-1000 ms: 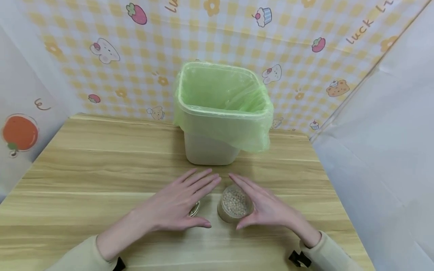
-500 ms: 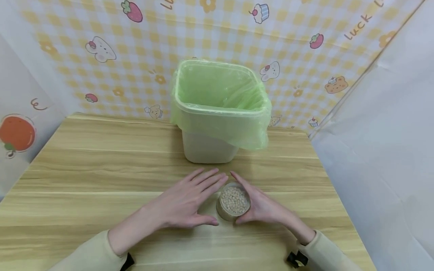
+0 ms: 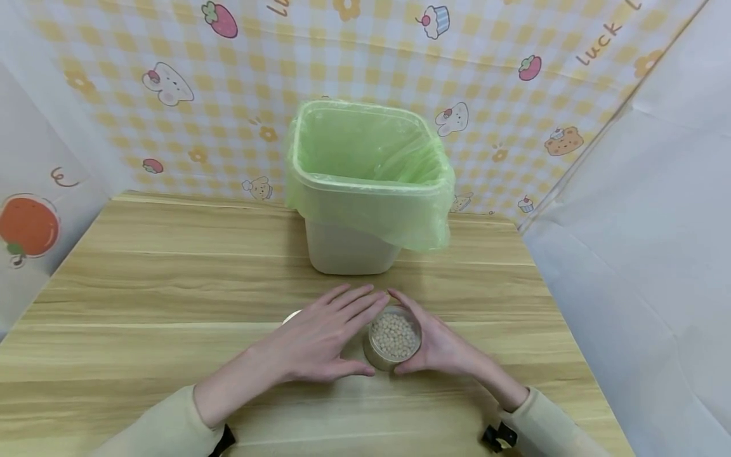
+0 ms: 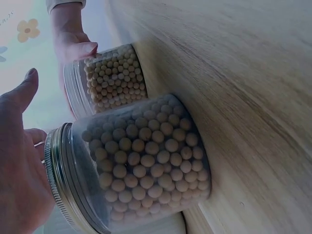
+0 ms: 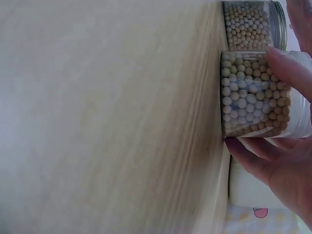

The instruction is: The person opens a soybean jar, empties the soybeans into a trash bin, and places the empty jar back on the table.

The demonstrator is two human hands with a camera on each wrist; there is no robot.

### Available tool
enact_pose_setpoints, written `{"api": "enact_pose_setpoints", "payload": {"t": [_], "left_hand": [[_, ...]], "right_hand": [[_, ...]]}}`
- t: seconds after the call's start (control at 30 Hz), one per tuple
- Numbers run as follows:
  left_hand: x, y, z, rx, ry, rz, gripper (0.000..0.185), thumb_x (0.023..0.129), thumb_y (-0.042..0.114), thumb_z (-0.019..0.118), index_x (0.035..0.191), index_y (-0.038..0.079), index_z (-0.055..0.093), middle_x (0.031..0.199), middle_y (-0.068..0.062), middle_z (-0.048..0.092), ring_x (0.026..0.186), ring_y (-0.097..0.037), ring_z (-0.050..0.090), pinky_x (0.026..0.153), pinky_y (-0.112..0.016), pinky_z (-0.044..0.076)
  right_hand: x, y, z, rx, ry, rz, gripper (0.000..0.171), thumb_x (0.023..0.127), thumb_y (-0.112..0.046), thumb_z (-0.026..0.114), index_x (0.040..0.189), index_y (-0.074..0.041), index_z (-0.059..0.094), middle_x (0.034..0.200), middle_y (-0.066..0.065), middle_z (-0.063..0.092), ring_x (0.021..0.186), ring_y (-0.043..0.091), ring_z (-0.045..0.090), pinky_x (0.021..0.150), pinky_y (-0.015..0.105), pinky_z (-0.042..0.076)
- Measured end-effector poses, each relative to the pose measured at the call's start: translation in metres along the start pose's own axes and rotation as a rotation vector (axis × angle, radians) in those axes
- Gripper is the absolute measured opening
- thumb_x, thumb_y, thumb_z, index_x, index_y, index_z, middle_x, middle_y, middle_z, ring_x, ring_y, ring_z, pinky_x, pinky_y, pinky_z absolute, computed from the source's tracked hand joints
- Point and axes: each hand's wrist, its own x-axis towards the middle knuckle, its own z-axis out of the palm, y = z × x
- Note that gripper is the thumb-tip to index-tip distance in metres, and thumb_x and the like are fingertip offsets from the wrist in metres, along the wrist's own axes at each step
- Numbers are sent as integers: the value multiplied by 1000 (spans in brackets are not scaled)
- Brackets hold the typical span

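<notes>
My right hand (image 3: 436, 343) grips a clear jar (image 3: 394, 336) full of small pale round beads, its thumb and fingers curved round the side. This jar has no lid, and in the right wrist view it (image 5: 253, 97) stands upright on the table. My left hand (image 3: 325, 339) is spread with straight fingers over a second bead jar (image 4: 151, 161), which has a ridged metal lid (image 4: 61, 175). The left palm is right by that lid, and the thumb stands away from it. In the head view the left hand hides most of the lidded jar.
Behind the jars stands a pale bin (image 3: 351, 251) lined with a green plastic bag (image 3: 371, 203). It sits on a wood-grain table (image 3: 188, 266). A yellow checked cloth (image 3: 228, 95) hangs at the back, and white sheets (image 3: 639, 285) close off the sides.
My left hand has shifted right across the lidded jar, so a pale edge now shows at its far left side. My right hand has closed in on the open-topped jar.
</notes>
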Motion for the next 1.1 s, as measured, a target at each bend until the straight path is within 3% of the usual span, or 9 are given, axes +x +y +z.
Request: {"api": "enact_pose_setpoints", "payload": {"t": [0.13, 0.23, 0.47, 0.57, 0.73, 0.93, 1.1], "left_hand": [[2, 1, 0, 0, 20, 5, 98, 91, 74, 55, 162, 10, 30, 164, -6, 42, 152, -26, 39, 126, -46, 32], [3, 2, 0, -23, 37, 9, 99, 91, 74, 56, 162, 10, 30, 163, -6, 44, 152, -25, 40, 125, -45, 33], [6, 4, -3, -161, 66, 7, 100, 90, 67, 64, 163, 9, 26, 163, -6, 43, 150, -23, 42, 122, -45, 38], [7, 4, -4, -240, 52, -23, 101, 90, 66, 65, 164, 11, 24, 165, -3, 40, 151, -21, 40, 123, -46, 37], [9, 3, -8, -361, 21, -88, 101, 89, 63, 69, 165, 16, 22, 166, 2, 37, 152, -20, 39, 124, -48, 34], [10, 5, -14, -508, -10, -180, 100, 84, 61, 76, 163, 24, 28, 162, 7, 40, 150, -17, 40, 123, -51, 35], [10, 6, -18, -591, -38, -208, 99, 79, 61, 80, 160, 29, 33, 157, 9, 45, 147, -16, 43, 117, -54, 42]], "right_hand": [[-1, -1, 1, 30, 21, 5, 127, 65, -27, 98, 164, -34, 18, 157, 13, 47, 138, 36, 52, 110, 62, 44], [-2, -2, 0, 55, 30, -4, 125, 66, -30, 97, 164, -29, 20, 159, 11, 44, 139, 35, 51, 109, 60, 44], [-5, -10, -5, 169, 20, -54, 121, 69, -27, 96, 163, -28, 21, 159, 6, 42, 136, 30, 50, 107, 44, 48], [-6, -15, -7, 233, 10, -92, 120, 69, -18, 96, 163, -28, 21, 159, 8, 42, 136, 29, 49, 106, 36, 49], [-8, -21, -11, 302, -8, -127, 120, 69, -10, 94, 163, -26, 21, 157, 11, 40, 136, 22, 48, 106, 34, 50], [-10, -28, -13, 319, -14, -153, 123, 68, -7, 94, 164, -23, 19, 157, 15, 40, 134, 17, 49, 105, 33, 51], [-9, -33, -14, 322, -17, -184, 127, 66, -8, 95, 165, -21, 18, 156, 15, 43, 135, 16, 51, 105, 33, 52]]}}
